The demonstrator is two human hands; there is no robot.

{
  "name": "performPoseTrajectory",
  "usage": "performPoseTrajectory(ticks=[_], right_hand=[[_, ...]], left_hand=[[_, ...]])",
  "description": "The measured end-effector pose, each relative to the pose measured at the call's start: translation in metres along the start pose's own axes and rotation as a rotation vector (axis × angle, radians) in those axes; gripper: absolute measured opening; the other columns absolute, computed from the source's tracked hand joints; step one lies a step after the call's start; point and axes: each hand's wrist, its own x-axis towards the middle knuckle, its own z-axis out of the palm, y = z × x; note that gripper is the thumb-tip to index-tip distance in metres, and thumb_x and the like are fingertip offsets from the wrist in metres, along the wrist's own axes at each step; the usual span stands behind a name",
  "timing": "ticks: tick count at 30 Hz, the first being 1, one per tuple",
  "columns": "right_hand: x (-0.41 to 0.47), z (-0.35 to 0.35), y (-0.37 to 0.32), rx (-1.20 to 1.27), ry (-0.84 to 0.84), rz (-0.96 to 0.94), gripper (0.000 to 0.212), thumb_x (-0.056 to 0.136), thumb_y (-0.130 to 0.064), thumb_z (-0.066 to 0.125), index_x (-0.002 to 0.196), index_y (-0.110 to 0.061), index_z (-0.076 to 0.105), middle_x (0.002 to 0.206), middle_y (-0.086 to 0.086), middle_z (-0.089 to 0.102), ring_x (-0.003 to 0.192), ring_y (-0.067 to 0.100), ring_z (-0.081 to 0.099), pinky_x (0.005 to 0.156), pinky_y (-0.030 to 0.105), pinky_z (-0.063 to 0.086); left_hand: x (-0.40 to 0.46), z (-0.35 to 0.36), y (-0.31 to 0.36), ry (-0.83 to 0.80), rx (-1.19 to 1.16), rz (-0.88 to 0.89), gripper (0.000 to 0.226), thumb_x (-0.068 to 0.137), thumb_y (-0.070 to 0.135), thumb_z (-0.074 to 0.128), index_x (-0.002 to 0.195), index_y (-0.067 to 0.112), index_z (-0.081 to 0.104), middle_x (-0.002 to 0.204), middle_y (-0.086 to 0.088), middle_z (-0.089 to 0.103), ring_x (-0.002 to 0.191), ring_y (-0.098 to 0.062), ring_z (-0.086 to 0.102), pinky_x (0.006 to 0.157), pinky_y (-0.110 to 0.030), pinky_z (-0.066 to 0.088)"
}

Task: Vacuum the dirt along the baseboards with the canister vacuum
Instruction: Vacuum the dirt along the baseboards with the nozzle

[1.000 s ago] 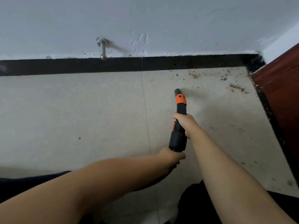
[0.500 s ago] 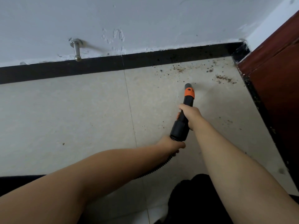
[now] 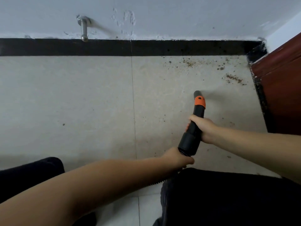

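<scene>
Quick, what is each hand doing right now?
Left hand: holding the ribbed black vacuum hose just behind the nozzle.
Right hand: holding the black vacuum nozzle with the orange collar.

one vacuum nozzle [image 3: 195,121], two hands, one doorstop [image 3: 84,28]

Both bare forearms reach forward from the lower frame. Right hand [image 3: 203,129] wraps the wand [image 3: 194,128] mid-shaft, fingers curled round it, knuckles up. Left hand [image 3: 177,158] sits lower and nearer the body, gripping the hose [image 3: 156,183] just behind the wand's wide end. Left forearm crosses in from lower left. Dark-clad knees below.
</scene>
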Motion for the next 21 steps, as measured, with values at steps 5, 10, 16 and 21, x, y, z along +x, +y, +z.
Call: performPoseTrajectory(ticks=[5,10,16,21], right_hand=[[-0.003,0.027,0.045,0.005,-0.047,-0.124,0.012,0.090,-0.005,0.055,0.093,-0.005,0.043,0.052,0.007,0.054,0.046,0.021,0.054,0.059,0.036,0.050],[-0.011,0.047,0.072,-0.044,-0.187,-0.194,0.010,0.092,-0.008,0.055,0.092,-0.006,0.045,0.049,0.004,0.056,0.048,0.020,0.055,0.056,0.034,0.052],[-0.010,0.035,0.071,0.025,-0.124,-0.208,0.011,0.092,-0.008,0.054,0.090,-0.007,0.043,0.048,0.005,0.055,0.043,0.018,0.055,0.051,0.031,0.051],[0.004,0.032,0.025,0.123,-0.101,-0.191,0.014,0.089,-0.005,0.056,0.084,-0.007,0.043,0.048,0.005,0.052,0.038,0.017,0.052,0.045,0.027,0.050]], left_hand=[[-0.011,-0.008,-0.044,0.086,0.001,0.000,0.014,0.077,0.019,0.069,0.078,0.024,0.056,0.081,-0.003,0.062,0.081,-0.021,0.063,0.079,-0.035,0.054],[-0.025,-0.015,-0.072,0.141,0.062,-0.024,0.013,0.079,0.017,0.066,0.072,0.019,0.055,0.068,0.000,0.056,0.059,-0.011,0.050,0.055,-0.024,0.041],[-0.020,-0.014,-0.066,0.114,0.134,-0.012,0.015,0.080,0.018,0.065,0.071,0.019,0.053,0.063,0.003,0.052,0.054,-0.008,0.047,0.052,-0.021,0.039],[0.003,-0.021,-0.026,0.149,0.101,0.029,0.013,0.081,0.016,0.065,0.078,0.019,0.053,0.068,0.000,0.054,0.056,-0.011,0.050,0.053,-0.020,0.044]])
